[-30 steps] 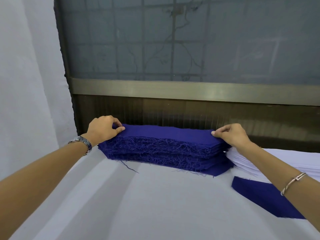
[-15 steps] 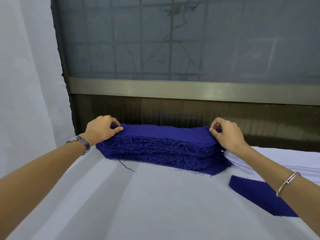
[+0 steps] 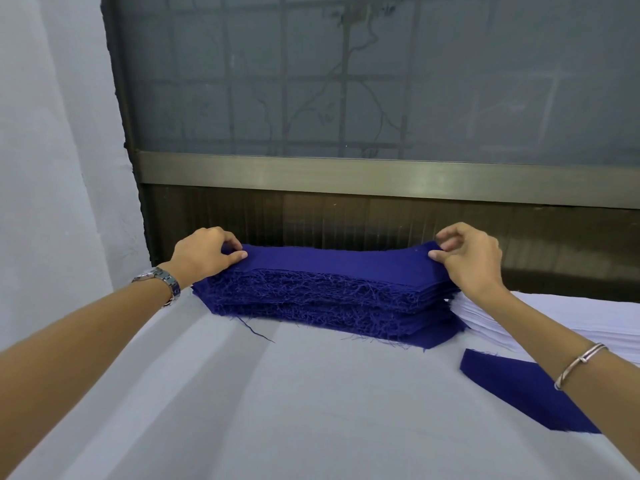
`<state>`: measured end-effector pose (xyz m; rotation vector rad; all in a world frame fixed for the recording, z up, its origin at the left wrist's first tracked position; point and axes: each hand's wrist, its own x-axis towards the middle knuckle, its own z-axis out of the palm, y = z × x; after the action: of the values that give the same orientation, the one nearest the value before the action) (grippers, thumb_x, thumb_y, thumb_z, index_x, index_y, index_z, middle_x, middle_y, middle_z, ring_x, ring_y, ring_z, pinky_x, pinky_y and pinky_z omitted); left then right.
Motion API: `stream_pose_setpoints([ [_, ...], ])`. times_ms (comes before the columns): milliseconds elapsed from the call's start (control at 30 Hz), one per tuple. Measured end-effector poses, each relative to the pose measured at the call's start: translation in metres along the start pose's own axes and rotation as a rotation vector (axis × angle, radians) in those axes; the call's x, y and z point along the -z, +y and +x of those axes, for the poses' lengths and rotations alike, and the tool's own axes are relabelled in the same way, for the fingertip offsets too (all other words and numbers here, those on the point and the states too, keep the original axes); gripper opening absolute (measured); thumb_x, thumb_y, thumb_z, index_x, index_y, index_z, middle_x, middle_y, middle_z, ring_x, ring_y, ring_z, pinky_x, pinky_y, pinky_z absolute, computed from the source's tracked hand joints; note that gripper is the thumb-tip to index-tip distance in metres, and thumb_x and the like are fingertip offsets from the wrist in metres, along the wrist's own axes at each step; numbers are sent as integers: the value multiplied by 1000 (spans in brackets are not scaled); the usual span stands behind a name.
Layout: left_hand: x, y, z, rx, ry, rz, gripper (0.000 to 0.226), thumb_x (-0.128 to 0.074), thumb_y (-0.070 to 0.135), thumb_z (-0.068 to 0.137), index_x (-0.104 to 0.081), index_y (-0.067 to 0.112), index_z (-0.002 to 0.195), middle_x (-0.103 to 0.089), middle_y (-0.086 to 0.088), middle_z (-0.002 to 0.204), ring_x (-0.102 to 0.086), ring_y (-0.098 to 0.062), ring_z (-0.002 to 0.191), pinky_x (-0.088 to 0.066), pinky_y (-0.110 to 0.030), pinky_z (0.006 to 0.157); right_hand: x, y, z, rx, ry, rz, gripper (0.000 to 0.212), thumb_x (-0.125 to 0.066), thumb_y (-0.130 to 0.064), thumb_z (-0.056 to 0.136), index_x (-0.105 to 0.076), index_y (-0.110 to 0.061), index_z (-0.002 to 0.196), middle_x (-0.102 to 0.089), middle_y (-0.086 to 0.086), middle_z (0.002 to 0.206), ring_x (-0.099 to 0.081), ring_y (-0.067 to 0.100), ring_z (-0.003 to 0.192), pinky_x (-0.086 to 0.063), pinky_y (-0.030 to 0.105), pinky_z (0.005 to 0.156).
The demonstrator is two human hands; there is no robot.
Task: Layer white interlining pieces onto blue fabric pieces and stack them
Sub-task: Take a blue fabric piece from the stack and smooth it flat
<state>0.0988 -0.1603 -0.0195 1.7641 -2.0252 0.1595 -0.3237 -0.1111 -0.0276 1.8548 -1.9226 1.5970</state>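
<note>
Against the window wall, the left hand [image 3: 204,252] and right hand [image 3: 471,261] are each pinching one end of the top blue piece [image 3: 332,259] on the blue stack [image 3: 311,299]. Lifting both ends evenly should be freeing one ply without frayed threads dragging another. Alongside, the white interlining [image 3: 554,317] is lying ready.

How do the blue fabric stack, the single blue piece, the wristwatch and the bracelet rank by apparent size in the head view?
1. blue fabric stack
2. single blue piece, partly hidden
3. wristwatch and bracelet: they look alike, so unranked
</note>
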Motion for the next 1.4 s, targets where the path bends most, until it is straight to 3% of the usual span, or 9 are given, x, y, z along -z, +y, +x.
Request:
stream_pose_setpoints([
  [267, -1, 0, -1, -12, 22, -5, 35, -62, 39, 95, -63, 22, 126, -64, -2, 125, -61, -20, 107, -50, -31, 77, -1, 6, -6, 41, 27, 22, 19, -73, -11, 90, -74, -7, 108, -74, 10, 94, -68, 24, 91, -56, 40, 85],
  [433, -5, 3, 2, -35, -70, -101, 55, -60, 19, 98, -41, 15, 149, -48, -9, 146, -48, -27, 132, -43, -44, 109, 1, 11, -9, 131, 34, 23, 8, -71, -10, 91, -73, -8, 99, -69, 9, 115, -60, 27, 112, -46, 48, 100],
  [567, -4, 8, 5, -89, -134, -173, 62, -57, 7, 98, -32, 14, 154, -44, -9, 151, -40, -26, 140, -34, -44, 117, 6, 15, -14, 212, 91, 63, 4, -71, -8, 90, -70, -10, 93, -62, 2, 116, -52, 23, 115, -37, 46, 102],
  [700, 4, 8, 6, -120, -110, -56, 49, -62, 13, 97, -47, 15, 144, -54, -8, 141, -51, -26, 128, -41, -42, 108, 8, 15, -19, 209, 26, 195, 10, -65, -5, 94, -65, -15, 96, -62, -3, 104, -54, 15, 103, -48, 36, 89],
  [833, 6, 3, -1, -267, 209, 186, 28, -69, 26, 92, -67, 18, 119, -69, -5, 113, -59, -24, 107, -40, -43, 103, 13, 14, -19, 191, -3, 255, 10, -64, -6, 95, -63, -16, 97, -64, -6, 93, -60, 2, 89, -46, 16, 75],
  [1033, 25, -9, -10, -340, 449, 153, 20, -66, 27, 93, -72, 11, 104, -72, -9, 97, -61, -30, 93, -41, -48, 97, 36, 12, -11, 175, -26, 330, 14, -63, -4, 96, -63, -18, 97, -69, -6, 88, -66, -1, 80, -53, 12, 65],
  [1167, 42, -2, -14, -311, 488, -3, 27, -63, 34, 94, -72, 11, 107, -72, -9, 95, -61, -25, 86, -47, -41, 79, 73, 12, -7, 168, -22, 304, 15, -65, -7, 95, -62, -21, 99, -69, -8, 88, -65, -8, 76, -50, 5, 61],
  [1267, 52, 14, -23, -277, 388, -292, 28, -60, 45, 92, -71, 21, 102, -70, 4, 86, -64, -12, 76, -48, -21, 62, 109, 17, -9, 103, -4, 273, 13, -67, -14, 93, -65, -21, 103, -69, -12, 84, -66, -2, 75, -48, 3, 59],
  [1400, 59, 47, -44, -250, 279, -600, 13, -63, 46, 87, -70, 35, 88, -72, 13, 71, -68, -2, 65, -50, -8, 53, 158, 32, -15, -60, -113, 300, 11, -71, -17, 86, -66, -26, 90, -74, -11, 68, -68, -5, 63, -51, 7, 52],
])
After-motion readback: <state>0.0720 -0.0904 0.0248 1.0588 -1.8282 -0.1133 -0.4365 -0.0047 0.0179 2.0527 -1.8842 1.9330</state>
